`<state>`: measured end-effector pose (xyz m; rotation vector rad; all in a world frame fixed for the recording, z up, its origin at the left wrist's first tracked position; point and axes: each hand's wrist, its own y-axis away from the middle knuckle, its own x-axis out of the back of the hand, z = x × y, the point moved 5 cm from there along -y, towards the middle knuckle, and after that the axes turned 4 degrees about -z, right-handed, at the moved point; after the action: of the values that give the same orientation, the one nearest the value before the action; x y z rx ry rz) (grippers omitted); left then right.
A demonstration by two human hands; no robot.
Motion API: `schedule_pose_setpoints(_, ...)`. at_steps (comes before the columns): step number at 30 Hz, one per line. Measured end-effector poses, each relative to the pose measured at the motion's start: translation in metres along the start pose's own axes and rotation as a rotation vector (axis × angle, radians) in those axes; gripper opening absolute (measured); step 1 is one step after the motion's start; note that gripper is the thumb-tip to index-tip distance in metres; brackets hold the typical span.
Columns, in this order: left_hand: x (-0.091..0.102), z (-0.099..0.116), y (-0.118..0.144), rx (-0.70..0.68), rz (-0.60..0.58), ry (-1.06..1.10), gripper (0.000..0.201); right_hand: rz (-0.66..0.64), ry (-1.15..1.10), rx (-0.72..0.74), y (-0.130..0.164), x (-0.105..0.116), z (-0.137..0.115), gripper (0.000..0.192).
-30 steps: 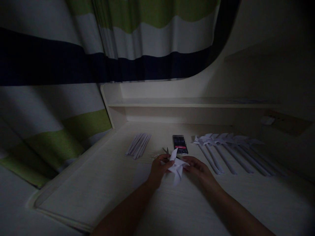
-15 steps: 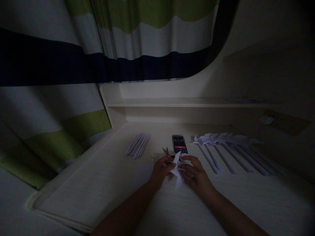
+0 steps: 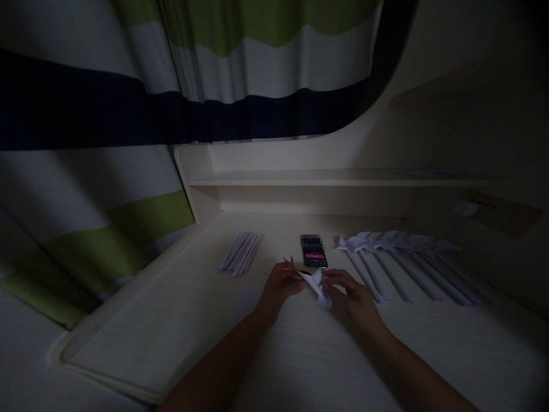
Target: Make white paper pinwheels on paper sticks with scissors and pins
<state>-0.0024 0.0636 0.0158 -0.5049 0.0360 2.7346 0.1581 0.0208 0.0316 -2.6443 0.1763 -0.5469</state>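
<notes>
Both hands, left hand & right hand, pinch the folded white paper piece between fingers at frame centre, just above the surface; recommend light, even pressure w/ creases aligned, since thin paper likely tears.

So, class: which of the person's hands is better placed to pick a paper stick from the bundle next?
Left. The left hand lies nearer the stick bundle; the right hand pinches the folded paper on the far side.

Phone just beyond hands, paper strips beyond-left, finished pinwheels right, striped curtain above left.
</notes>
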Motion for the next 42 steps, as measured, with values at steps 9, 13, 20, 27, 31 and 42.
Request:
schedule_pose_setpoints(9, -0.007, -0.013, 0.002, 0.052, -0.079, 0.020, 0.055, -0.024, -0.058, 0.023, 0.002, -0.006, 0.001, 0.011)
schedule_pose_setpoints(13, -0.009, -0.009, 0.004, 0.033, -0.098, 0.036, 0.054, -0.020, -0.062, 0.029, 0.003, -0.008, -0.003, 0.012)
schedule_pose_setpoints(20, -0.011, -0.007, 0.004, -0.001, -0.133, 0.061, 0.050, -0.002, -0.026, 0.085, 0.005, -0.008, -0.002, 0.009)
schedule_pose_setpoints(27, -0.010, -0.009, 0.002, -0.004, -0.132, 0.087, 0.053, 0.023, 0.192, 0.192, 0.007, -0.006, -0.012, 0.011)
schedule_pose_setpoints(31, -0.011, -0.008, 0.003, -0.023, -0.163, 0.113, 0.051, 0.072, 0.438, 0.322, 0.011, -0.004, -0.021, 0.013)
schedule_pose_setpoints(42, -0.010, -0.011, 0.002, 0.008, -0.175, 0.072, 0.056, 0.037, 0.726, 0.442, 0.014, -0.008, -0.030, 0.014)
